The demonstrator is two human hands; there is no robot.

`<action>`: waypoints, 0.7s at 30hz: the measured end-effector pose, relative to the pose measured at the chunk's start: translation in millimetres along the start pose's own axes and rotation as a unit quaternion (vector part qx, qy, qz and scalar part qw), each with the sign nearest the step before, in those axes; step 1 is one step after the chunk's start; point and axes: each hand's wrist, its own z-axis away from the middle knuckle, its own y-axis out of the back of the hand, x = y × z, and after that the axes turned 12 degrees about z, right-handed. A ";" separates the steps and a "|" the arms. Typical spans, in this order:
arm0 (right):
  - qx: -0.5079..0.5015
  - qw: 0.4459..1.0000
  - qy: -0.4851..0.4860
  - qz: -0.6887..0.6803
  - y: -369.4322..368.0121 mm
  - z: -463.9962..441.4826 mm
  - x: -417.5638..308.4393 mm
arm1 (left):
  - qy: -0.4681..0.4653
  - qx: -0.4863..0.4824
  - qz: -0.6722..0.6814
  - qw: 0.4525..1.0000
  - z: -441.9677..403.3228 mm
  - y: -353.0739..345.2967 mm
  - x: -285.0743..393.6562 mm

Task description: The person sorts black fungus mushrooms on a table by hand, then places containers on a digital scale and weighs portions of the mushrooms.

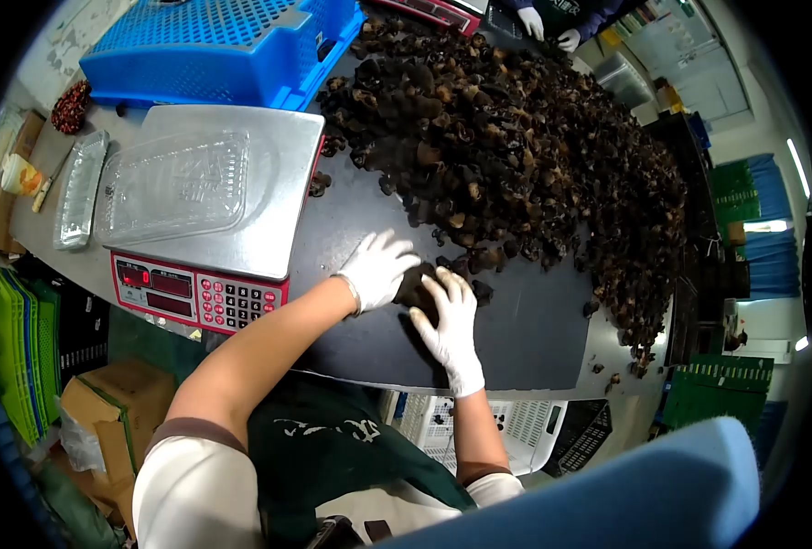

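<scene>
Both hands wear white gloves and rest low over the dark mat (534, 339) on the table. Between them lies a small dark clump (415, 287) that looks like dried fungus. My left hand (378, 267) touches its left side with fingers stretched out. On its right side, my right hand (448, 320) touches it, fingers apart and pointing up the frame. A large heap of dark brown pieces (506, 137) spreads beyond the hands. To the left, a clear plastic tray (177, 188) lies on the metal plate of a red scale (195, 293).
A blue perforated crate (204, 55) stands behind the scale. Another clear container (81, 192) lies left of it. Under the table edge is a white basket (525, 430). A co-worker's gloved hands (568, 39) show at the far side. A blue shape (625, 485) crosses the lower right.
</scene>
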 end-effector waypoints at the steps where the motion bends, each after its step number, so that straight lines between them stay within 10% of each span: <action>1: -0.007 1.000 0.009 -0.015 6.1 6.8 -5.6 | -0.021 0.015 0.051 0.998 7.9 2.3 2.6; 9: 0.161 0.967 -0.190 0.056 -9.6 -14.2 72.5 | -0.004 0.180 0.008 0.984 -29.0 11.7 -7.6; 15: 0.066 0.995 -0.062 0.035 -13.4 -15.1 20.4 | -0.049 0.027 -0.057 0.997 -37.6 -11.0 -6.0; 21: 0.051 0.999 0.007 -0.012 4.7 17.6 -19.0 | -0.092 0.123 0.067 0.986 17.6 -9.0 8.0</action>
